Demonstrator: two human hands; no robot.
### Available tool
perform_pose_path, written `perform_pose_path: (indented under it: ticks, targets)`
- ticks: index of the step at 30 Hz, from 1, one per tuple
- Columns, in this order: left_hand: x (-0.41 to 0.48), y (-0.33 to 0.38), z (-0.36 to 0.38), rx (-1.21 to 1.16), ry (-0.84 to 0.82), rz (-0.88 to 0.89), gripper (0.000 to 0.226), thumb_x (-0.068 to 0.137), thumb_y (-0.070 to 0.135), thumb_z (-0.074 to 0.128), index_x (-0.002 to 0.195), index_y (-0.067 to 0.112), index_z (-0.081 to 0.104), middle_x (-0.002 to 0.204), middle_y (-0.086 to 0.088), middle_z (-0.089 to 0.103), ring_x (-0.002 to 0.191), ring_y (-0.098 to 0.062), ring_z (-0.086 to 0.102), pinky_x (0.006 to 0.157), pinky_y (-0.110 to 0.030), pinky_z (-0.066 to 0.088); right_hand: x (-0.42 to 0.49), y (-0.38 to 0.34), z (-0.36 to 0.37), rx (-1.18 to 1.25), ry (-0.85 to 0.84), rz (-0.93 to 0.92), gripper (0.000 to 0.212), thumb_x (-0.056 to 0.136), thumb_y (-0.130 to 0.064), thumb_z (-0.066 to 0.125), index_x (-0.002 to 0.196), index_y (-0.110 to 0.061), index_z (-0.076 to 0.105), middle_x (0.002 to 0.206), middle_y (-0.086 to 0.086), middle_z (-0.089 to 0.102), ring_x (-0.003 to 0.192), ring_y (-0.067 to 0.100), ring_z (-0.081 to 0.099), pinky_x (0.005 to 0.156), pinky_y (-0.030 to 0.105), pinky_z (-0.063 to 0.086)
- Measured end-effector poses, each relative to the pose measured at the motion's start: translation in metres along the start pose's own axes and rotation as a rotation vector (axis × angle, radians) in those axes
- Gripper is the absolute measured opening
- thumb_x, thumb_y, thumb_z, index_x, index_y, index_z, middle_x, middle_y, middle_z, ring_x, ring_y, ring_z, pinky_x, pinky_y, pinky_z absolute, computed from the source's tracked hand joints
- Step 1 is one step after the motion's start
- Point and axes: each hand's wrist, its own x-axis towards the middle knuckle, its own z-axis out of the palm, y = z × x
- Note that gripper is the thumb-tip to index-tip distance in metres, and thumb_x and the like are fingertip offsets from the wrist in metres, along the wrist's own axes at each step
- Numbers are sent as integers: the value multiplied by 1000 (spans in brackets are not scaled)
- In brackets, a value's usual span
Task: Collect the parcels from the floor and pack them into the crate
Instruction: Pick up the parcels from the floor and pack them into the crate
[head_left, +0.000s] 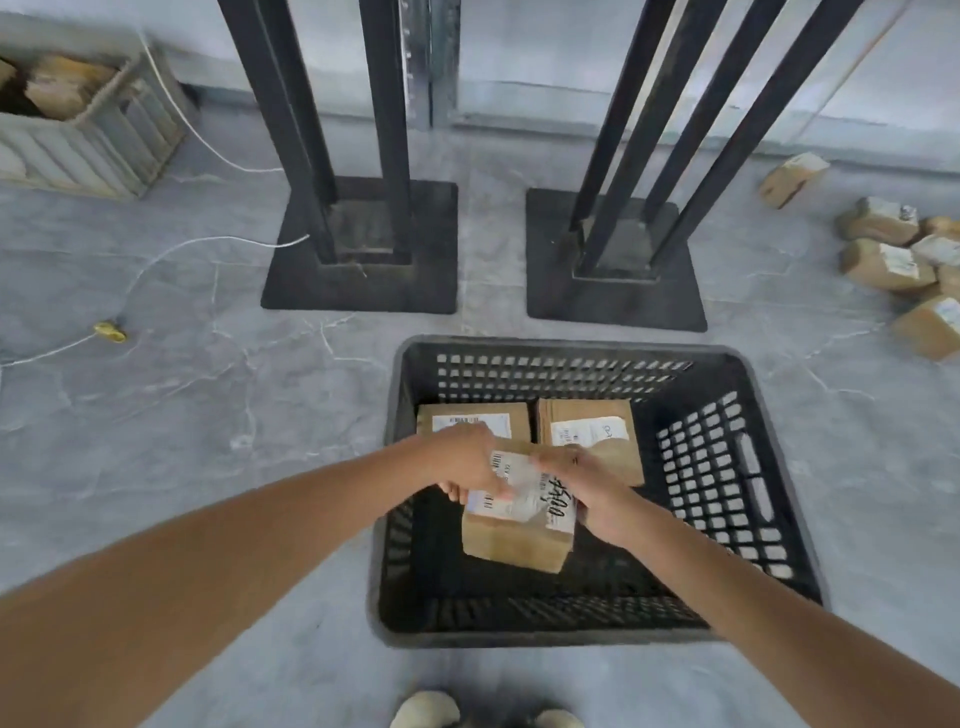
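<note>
A black plastic crate (727, 467) with slotted walls sits on the grey marbled floor (208, 405) in the lower middle of the frame. Both hands reach into it from the bottom edge and grip one brown cardboard parcel (511, 540) between them. The left hand (467, 457) is closed over the parcel's upper left corner, fingers curling under its edge. The right hand (587, 483) clasps the parcel's right side. The parcel carries a white shipping label (524, 493) with dark handwriting along its right end. Whether the parcel rests on the crate bottom or is held above it cannot be told.

Two more cardboard parcels lie flat side by side against the crate's far wall: the far-left parcel (478, 418), partly behind the left hand, and the far-right parcel (592, 436), each with a white label.

At the right edge of the frame a loose heap of parcels (893, 260) lies on the floor, well apart from the crate. Above the crate stand two black metal stands (363, 249) on square base plates. In the upper left corner is a pale slatted crate (93, 140) holding brown parcels, and a white cord (208, 244) trails across the floor beside it. The toes of two pale shoes (426, 712) show at the bottom edge.
</note>
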Motion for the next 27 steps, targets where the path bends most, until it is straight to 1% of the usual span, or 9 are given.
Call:
perform_pose_path:
  ticks: [2,6,8,11,14,18,20,23,27]
  targets:
    - [50,-24,15,69,0,-60,54,82,37,69,113,-4,54,75,-7,67,54,-11,66,49,-20,53,57,29,13,-78,-80,25,24,90,-23,62,109,-11,54,113,10,63,105,27,60,92,42,49]
    - [113,-60,59,230,-123,-165,53,88,37,60,121,-2,49,101,-18,69,80,-23,71,71,-30,59,131,90,40,-241,-201,17,34,89,-13,63,118,-12,44,118,16,60,112,33,57,92,48,50]
    - [128,-66,87,439,-209,-206,52,92,42,52,118,-2,53,101,-16,70,89,-25,70,79,-28,55,155,123,55,-329,-159,-34,29,87,-10,65,109,-8,47,108,13,60,103,29,59,79,39,54]
    - [131,-64,102,768,-155,-162,43,94,43,48,113,6,59,78,-2,64,80,-17,66,68,-24,48,170,152,67,-291,-40,-195,39,79,-18,75,102,-8,45,89,-2,55,85,13,53,52,13,37]
    - [134,-63,104,965,-127,-226,44,93,45,49,118,10,55,87,-2,65,83,-18,63,78,-29,51,170,156,72,-242,122,-279,44,74,-23,79,95,-14,41,96,1,50,86,15,48,51,15,30]
    - [130,-63,126,1359,-11,-208,29,93,24,48,115,9,59,104,-5,62,85,-20,61,64,-28,48,162,154,70,-259,195,-334,34,75,-17,76,85,-13,44,98,9,57,86,21,55,58,22,40]
    - [133,-66,128,1275,-120,-230,28,95,21,44,117,11,57,107,-3,63,93,-20,61,71,-30,48,160,142,65,-284,187,-442,26,80,-8,69,81,-14,44,81,1,54,79,18,53,60,20,41]
    - [137,-61,113,805,-312,-423,40,100,28,36,124,1,54,107,-9,67,103,-20,65,87,-28,48,156,113,64,-476,128,-465,18,84,-6,64,84,-13,47,72,-6,48,75,12,49,56,14,37]
    - [113,-45,90,814,-131,-178,38,97,31,43,124,5,51,96,-8,59,81,-17,55,72,-27,46,130,87,54,-658,91,-335,13,90,-12,56,102,-5,57,100,8,62,95,20,59,77,29,53]
